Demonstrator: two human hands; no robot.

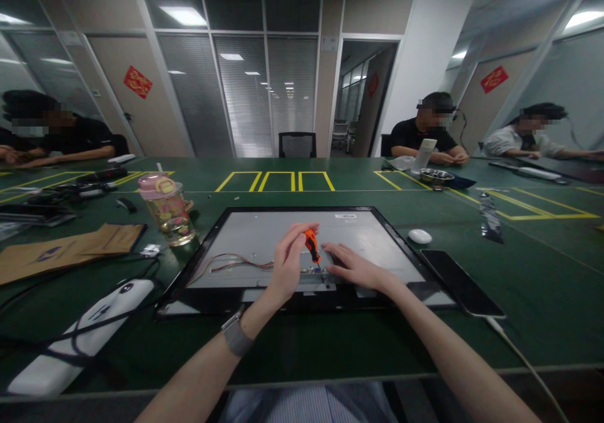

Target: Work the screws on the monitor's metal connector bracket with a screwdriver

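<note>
A flat display panel [250, 229] with a grey metal back and black frame lies in front of me. My left hand [287, 260] is closed around an orange and black screwdriver [312, 247], which tilts with its tip pointing down at a small circuit board [310, 270] near the panel's front edge. Just right of the tip, my right hand [358, 268] lies low over the panel, fingers stretched out and holding nothing that I can see. A bundle of thin coloured wires [236, 258] runs left from the board across the metal.
Left of the panel stand a pink-lidded bottle [166, 212], a brown paper envelope [70, 250] and a white power strip [85, 335] with black cables. On the right lie a white earbud case [419, 236] and a plugged-in phone [460, 282]. Other people sit across the green table [292, 354].
</note>
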